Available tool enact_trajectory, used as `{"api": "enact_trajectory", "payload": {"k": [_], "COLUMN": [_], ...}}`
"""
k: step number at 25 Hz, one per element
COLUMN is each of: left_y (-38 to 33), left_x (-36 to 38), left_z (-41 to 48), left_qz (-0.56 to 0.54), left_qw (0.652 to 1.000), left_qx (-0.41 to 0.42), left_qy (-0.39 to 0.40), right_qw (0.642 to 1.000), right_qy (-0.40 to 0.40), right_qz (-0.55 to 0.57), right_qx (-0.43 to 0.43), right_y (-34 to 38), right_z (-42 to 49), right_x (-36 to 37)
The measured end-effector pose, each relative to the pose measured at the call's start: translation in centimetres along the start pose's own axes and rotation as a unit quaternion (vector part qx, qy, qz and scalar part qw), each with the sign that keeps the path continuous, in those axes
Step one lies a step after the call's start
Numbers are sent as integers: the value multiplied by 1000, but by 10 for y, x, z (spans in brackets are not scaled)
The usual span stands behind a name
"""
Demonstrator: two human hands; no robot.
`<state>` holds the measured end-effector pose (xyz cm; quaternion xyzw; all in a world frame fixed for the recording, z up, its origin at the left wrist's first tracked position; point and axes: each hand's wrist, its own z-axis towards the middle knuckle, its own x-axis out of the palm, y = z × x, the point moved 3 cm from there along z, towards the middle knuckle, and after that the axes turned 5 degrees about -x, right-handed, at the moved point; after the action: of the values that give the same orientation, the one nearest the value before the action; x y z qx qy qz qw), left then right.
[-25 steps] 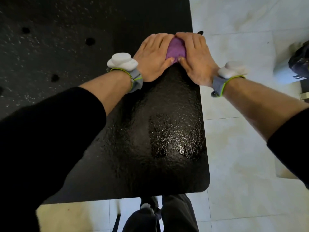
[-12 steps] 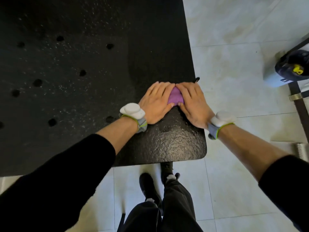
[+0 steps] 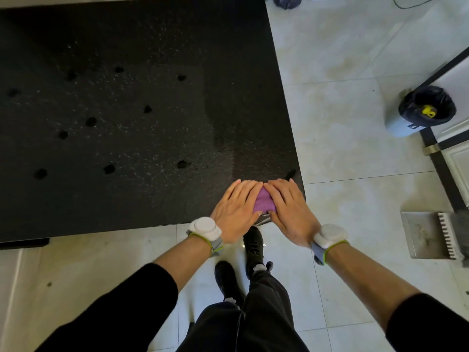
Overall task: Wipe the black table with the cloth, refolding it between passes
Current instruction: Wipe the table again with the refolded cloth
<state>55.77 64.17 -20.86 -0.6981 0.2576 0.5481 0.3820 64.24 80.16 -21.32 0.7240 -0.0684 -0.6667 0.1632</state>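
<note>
Both hands, left (image 3: 237,210) and right (image 3: 291,212), press flat on the cloth (image 3: 264,203) at the table (image 3: 127,123) corner; lift off evenly, then refold.

Most of the cloth (image 3: 264,203) lies hidden under the left hand (image 3: 237,210) and right hand (image 3: 291,212). Only a purple wedge shows between them, so its folds cannot be told. The hands also cover the table's (image 3: 127,97) corner beneath them. Away to the left, the table runs out of frame. Just beyond the right hand, a small black thing (image 3: 290,174) is too small to identify.
</note>
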Motion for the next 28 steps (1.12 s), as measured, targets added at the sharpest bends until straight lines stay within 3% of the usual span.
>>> {"api": "enact_trajectory", "payload": {"k": [7,21,28], "left_y": [-10,52,51], "left_x": [6,-13,-14], "left_z": [-14,148,156], "left_qz": [-2,38,45], "left_qw": [1000,997,995], "left_qx": [-2,11,-21], "left_qy": [-2,-72,-82], "right_qw": [999,999,999], "right_qy": [25,-43,-48], "right_qz": [-41,-14,-12], "right_qx": [-8,-8,-2], "right_y": [3,-104,-109], "right_z": [-18,114,125], "right_x": [3,-32,-34]}}
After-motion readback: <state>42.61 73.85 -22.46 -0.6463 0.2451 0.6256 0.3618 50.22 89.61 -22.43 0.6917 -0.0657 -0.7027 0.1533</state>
